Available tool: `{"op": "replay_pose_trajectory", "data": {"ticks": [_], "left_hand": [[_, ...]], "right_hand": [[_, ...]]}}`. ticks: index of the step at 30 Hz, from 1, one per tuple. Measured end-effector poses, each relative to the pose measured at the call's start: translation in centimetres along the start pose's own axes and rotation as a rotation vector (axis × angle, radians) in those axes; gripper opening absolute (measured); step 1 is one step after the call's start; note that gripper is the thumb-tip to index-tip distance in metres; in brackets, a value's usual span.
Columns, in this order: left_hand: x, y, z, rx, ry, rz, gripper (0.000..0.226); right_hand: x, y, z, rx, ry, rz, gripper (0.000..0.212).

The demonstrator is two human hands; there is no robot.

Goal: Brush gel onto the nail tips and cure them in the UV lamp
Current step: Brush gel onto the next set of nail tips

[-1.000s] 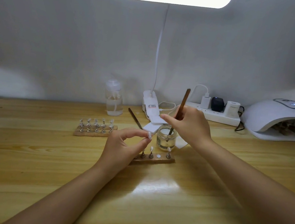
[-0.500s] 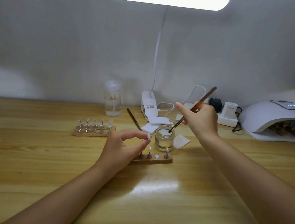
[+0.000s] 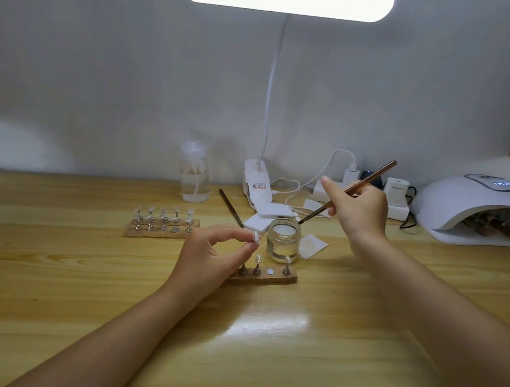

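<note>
Right hand (image 3: 358,208) grips brush (image 3: 348,191), bristles now lifted to gel jar (image 3: 283,239) rim; left hand (image 3: 211,257) still pinches nail tip (image 3: 255,236) beside wooden holder (image 3: 266,276).

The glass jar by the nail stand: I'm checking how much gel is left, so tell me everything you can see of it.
The glass jar is small, round and clear, standing upright on the wooden table with no lid on. It holds a pale, whitish clear substance; its level cannot be judged. It stands just behind the near wooden stand, beside white pads and a paper square. The brush, gripped by the right hand, has its tip at the jar's rim; whether they touch is unclear.
</note>
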State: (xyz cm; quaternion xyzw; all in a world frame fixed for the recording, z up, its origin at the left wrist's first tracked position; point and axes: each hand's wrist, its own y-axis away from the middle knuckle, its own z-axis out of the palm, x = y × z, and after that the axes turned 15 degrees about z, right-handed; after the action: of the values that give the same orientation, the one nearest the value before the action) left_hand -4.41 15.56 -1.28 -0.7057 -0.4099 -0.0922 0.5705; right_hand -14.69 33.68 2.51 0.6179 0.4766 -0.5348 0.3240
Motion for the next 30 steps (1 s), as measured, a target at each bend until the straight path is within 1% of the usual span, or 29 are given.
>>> {"op": "replay_pose_trajectory", "data": {"ticks": [5,10,13,16,19,22,27,30], "left_hand": [[0.1,0.0,0.0,-0.007,0.000,-0.006,0.017],[0.0,-0.1,0.1,-0.001,0.002,-0.010,0.018],[-0.1,0.0,0.1,0.006,-0.003,-0.016,0.017],[-0.1,-0.1,0.1,0.007,-0.002,-0.029,0.014],[-0.1,-0.1,0.1,0.011,-0.006,-0.030,0.014],[-0.1,-0.1,0.1,0.015,-0.022,-0.037,0.015],[-0.3,-0.1,0.2,0.029,-0.048,-0.045,0.011],[-0.3,-0.1,0.2,0.034,-0.054,-0.045,0.011]], "right_hand": [[0.4,0.3,0.4,-0.035,-0.023,0.012,0.037],[1.0,0.0,-0.3,0.013,-0.056,0.029,0.038],[1.0,0.3,-0.8,0.028,-0.185,0.042,0.039],[0.7,1.9,-0.8,-0.046,-0.390,0.043,0.035],[0.6,4.2,-0.4,-0.178,-0.473,-0.062,0.029],[0.4,6.1,0.3,-0.272,-0.423,-0.228,0.021],[0.7,7.2,0.6,-0.323,-0.346,-0.358,0.023],[1.0,7.5,0.7,-0.335,-0.347,-0.385,0.025]]}}
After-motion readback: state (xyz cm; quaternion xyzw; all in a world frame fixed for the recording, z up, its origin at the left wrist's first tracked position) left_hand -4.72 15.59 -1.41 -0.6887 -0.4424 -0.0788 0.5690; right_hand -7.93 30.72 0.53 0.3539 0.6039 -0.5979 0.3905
